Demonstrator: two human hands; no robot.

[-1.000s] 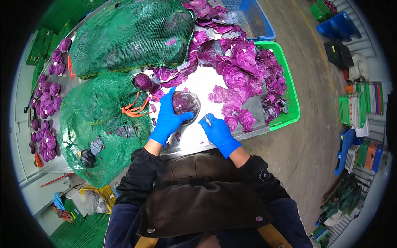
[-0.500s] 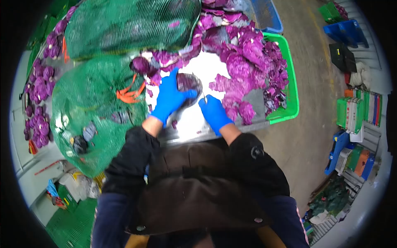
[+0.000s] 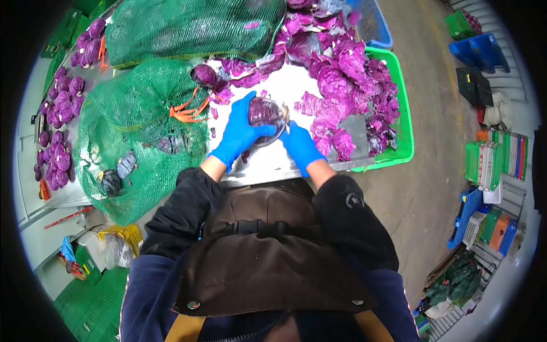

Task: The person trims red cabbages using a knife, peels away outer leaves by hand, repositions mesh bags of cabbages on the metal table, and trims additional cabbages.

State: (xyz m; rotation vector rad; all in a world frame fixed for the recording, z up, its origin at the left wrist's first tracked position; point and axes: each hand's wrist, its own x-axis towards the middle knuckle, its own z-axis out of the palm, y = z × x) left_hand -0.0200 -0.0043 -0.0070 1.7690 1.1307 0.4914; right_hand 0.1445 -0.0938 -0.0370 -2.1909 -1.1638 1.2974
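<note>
A dark red cabbage (image 3: 265, 114) rests just above the metal worktop (image 3: 259, 165), its pale stem end facing right. My left hand (image 3: 239, 130) in a blue glove grips it from the left, thumb across the near side. At the stem end is my right hand (image 3: 299, 147), also blue-gloved, its fingers closed around a small knife (image 3: 287, 127) that is mostly hidden; only a short thin piece shows against the cabbage. Loose purple leaves (image 3: 327, 117) lie to the right of both hands. Another red cabbage (image 3: 204, 74) sits beyond my left hand.
Green mesh sacks (image 3: 142, 137) with orange ties (image 3: 188, 112) lie left and behind. A green crate (image 3: 405, 131) full of leaves stands at the right edge, a blue crate (image 3: 379, 25) behind it. Several cabbages (image 3: 64, 105) are at far left. Stacked crates (image 3: 484, 165) line the right wall.
My view has shifted slightly, so the worktop sits a little differently in frame. The cabbage has turned, with its pale stem end now more visible. Both hands stay on their sides of it.
</note>
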